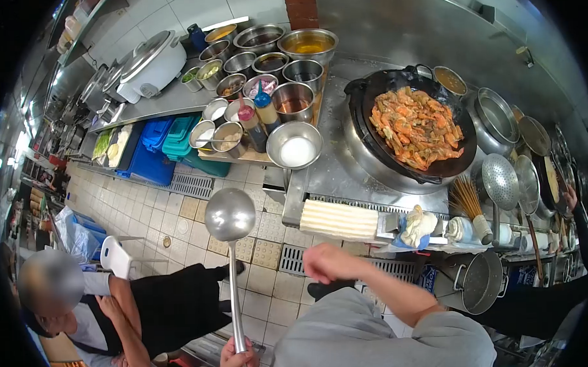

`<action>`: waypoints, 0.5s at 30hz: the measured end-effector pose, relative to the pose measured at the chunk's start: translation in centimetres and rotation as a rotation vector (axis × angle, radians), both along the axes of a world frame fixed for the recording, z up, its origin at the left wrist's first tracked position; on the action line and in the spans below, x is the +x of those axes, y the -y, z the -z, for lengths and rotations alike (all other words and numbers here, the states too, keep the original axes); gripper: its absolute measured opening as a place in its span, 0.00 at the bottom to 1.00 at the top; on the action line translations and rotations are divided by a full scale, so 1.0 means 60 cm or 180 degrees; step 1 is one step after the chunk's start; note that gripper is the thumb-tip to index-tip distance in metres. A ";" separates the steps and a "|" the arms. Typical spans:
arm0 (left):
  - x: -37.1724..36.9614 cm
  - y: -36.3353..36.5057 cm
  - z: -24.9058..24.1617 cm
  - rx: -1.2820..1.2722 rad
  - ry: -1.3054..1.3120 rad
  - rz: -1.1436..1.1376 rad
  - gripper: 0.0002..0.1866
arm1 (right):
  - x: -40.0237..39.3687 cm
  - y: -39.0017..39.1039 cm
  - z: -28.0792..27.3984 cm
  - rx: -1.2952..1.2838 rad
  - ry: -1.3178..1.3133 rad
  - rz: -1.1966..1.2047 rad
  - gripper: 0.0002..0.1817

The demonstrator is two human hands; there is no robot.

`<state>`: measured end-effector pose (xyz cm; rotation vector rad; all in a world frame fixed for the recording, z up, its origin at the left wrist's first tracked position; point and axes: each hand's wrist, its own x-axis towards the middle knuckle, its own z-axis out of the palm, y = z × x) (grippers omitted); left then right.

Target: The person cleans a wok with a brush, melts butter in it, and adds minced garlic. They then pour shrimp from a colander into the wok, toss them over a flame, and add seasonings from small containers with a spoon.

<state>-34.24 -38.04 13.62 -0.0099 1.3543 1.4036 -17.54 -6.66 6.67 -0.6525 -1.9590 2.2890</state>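
In my left hand (239,361), at the bottom of the head view, is the handle of a metal ladle (230,215). Its bowl points away from me, above the tiled floor. My right hand (332,263) hangs in front of my body with its fingers curled in, and I see nothing in it. Just beyond it lies a folded striped cloth (339,219) on the stove's front edge. Farther off, a black wok (460,161) on the burner holds a heap of orange-red shrimp (415,127). A metal bowl of white powder or grains (295,144) stands left of the wok.
Metal pots of sauces and seasonings (293,99) and two squeeze bottles (264,105) crowd the counter. Right of the wok are a perforated skimmer (499,179), a bamboo brush (471,209) and a hanging pot (482,284). A person with folded arms (117,312) stands at left, near a white stool (117,255).
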 end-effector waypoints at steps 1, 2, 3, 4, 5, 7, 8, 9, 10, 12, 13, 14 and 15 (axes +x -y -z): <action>-0.013 0.001 0.004 0.0025 -0.0068 -0.0096 0.14 | -0.026 0.026 0.028 0.1429 0.0139 -0.0068 0.39; -0.027 0.004 0.007 0.0051 -0.0086 -0.0153 0.14 | -0.049 0.050 0.047 0.2857 0.0261 -0.0147 0.35; -0.041 0.003 0.008 0.0055 -0.0078 -0.0189 0.14 | -0.072 0.067 0.049 0.2864 0.0253 -0.0184 0.35; -0.055 0.002 0.008 0.0150 -0.0105 -0.0270 0.13 | -0.093 0.084 0.048 0.1763 0.0047 -0.0284 0.32; -0.069 0.000 0.008 0.0239 -0.0127 -0.0338 0.13 | -0.112 0.094 0.048 0.0652 -0.0136 -0.0359 0.29; -0.101 -0.008 0.007 0.0182 -0.0078 -0.0463 0.12 | -0.153 0.096 0.050 0.1011 -0.0020 -0.0387 0.28; -0.120 -0.014 0.004 0.0117 -0.0065 -0.0598 0.12 | -0.173 0.093 0.051 0.1391 0.0075 -0.0401 0.27; -0.142 -0.021 0.004 0.0055 -0.0055 -0.0725 0.11 | -0.194 0.085 0.051 0.1394 0.0097 -0.0374 0.27; -0.169 -0.022 0.017 0.0150 -0.0106 -0.0767 0.12 | -0.216 0.072 0.049 0.1361 0.0063 -0.0256 0.26; -0.223 -0.030 0.021 0.0216 -0.0125 -0.0598 0.12 | -0.262 0.046 0.047 0.1282 -0.0047 0.0022 0.25; -0.253 -0.042 0.024 0.0295 -0.0170 -0.0457 0.12 | -0.288 0.032 0.051 0.1293 -0.0027 0.0068 0.25; -0.283 -0.054 0.025 0.0241 -0.0260 -0.0383 0.12 | -0.315 0.021 0.054 0.1450 -0.0116 0.0290 0.23; -0.308 -0.069 0.021 0.0216 -0.0243 -0.0353 0.12 | -0.339 0.012 0.055 0.1591 -0.0201 0.0493 0.22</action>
